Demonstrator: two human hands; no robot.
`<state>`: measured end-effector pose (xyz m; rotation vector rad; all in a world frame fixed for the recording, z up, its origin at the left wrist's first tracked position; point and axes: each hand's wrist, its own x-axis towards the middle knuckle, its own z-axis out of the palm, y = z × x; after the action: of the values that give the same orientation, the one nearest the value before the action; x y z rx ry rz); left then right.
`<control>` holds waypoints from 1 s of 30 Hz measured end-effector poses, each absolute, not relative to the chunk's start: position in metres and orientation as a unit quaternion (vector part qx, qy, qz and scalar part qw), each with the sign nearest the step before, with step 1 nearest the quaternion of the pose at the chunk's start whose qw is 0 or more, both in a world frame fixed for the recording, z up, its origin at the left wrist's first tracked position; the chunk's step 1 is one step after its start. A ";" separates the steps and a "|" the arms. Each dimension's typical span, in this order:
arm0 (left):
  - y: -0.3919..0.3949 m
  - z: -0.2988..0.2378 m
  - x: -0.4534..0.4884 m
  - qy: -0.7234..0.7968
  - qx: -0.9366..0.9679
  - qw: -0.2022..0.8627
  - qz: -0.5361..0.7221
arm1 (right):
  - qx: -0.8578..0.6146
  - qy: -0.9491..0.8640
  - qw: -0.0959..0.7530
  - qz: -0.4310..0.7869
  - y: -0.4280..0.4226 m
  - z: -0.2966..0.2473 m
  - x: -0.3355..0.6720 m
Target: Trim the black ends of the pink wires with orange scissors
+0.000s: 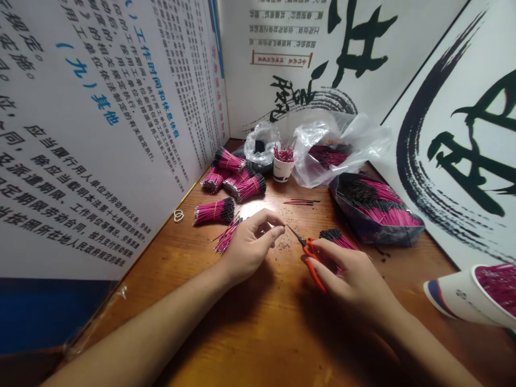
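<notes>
In the middle of the table my left hand [256, 239] is closed, thumb and fingertips pinched together. Whatever they hold is too small to make out. My right hand [352, 269] grips small scissors [310, 250] by their orange handles; the dark pointed tip reaches close to my left fingertips. Behind my left hand lies a loose bunch of pink wires [226, 236], partly hidden by the hand. More pink wires with black ends [338, 236] lie beyond my right hand, which partly covers them. Tiny scraps [282, 247] are scattered on the wood between the hands.
Banded wire bundles [244, 183] are piled at back left, beside a paper cup [283, 167] of pink pieces. Plastic bags [322, 156] stand behind. An open bag of wires [379, 209] sits right; another cup [455, 295] lies tilted. Printed panels [121, 161] enclose the table.
</notes>
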<state>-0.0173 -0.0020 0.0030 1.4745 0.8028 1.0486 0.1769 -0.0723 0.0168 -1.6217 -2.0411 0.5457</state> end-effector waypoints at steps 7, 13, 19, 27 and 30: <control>-0.001 0.001 -0.019 0.339 0.631 0.542 0.438 | -0.592 -0.743 0.252 0.185 -0.073 0.019 0.176; -0.001 0.000 -0.019 0.333 0.638 0.539 0.438 | -0.592 -0.743 0.246 0.192 -0.073 0.019 0.176; 0.000 -0.001 -0.019 0.346 0.642 0.529 0.434 | -0.589 -0.746 0.242 0.197 -0.072 0.018 0.179; -0.001 0.001 -0.019 0.348 0.643 0.528 0.431 | -0.593 -0.741 0.254 0.184 -0.073 0.017 0.179; -0.001 -0.001 -0.020 0.347 0.643 0.530 0.431 | -0.598 -0.741 0.244 0.185 -0.072 0.019 0.178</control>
<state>-0.0196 -0.0008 -0.0008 1.5354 0.8284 1.0288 0.1778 -0.0724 0.0185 -1.6330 -2.0222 0.5043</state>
